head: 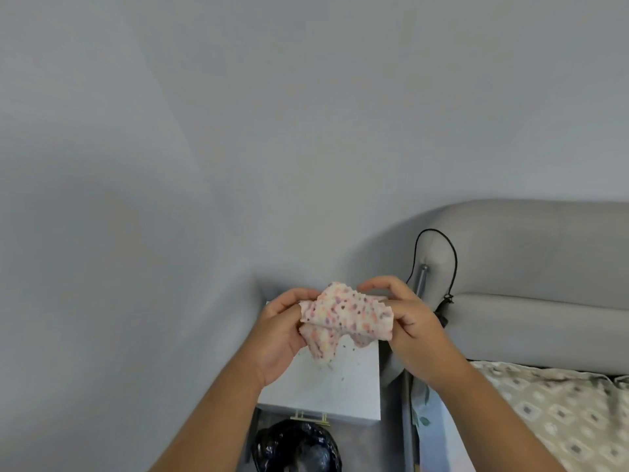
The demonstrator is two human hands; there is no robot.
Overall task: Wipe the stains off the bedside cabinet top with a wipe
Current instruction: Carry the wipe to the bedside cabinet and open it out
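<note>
I hold a crumpled white wipe (343, 318) dotted with pink, orange and purple between both hands, above the white bedside cabinet top (354, 393). My left hand (282, 332) pinches its left edge and my right hand (408, 321) grips its right side. Small dark stains (342, 373) speckle the cabinet top just under the hanging wipe. The back part of the top is hidden behind my hands and the wipe.
A bin lined with a black bag (296, 447) stands on the floor in front of the cabinet. To the right is a grey padded headboard (531, 267) with a black cord (449, 264), and a bed with a patterned cover (561, 413). Grey walls enclose the corner.
</note>
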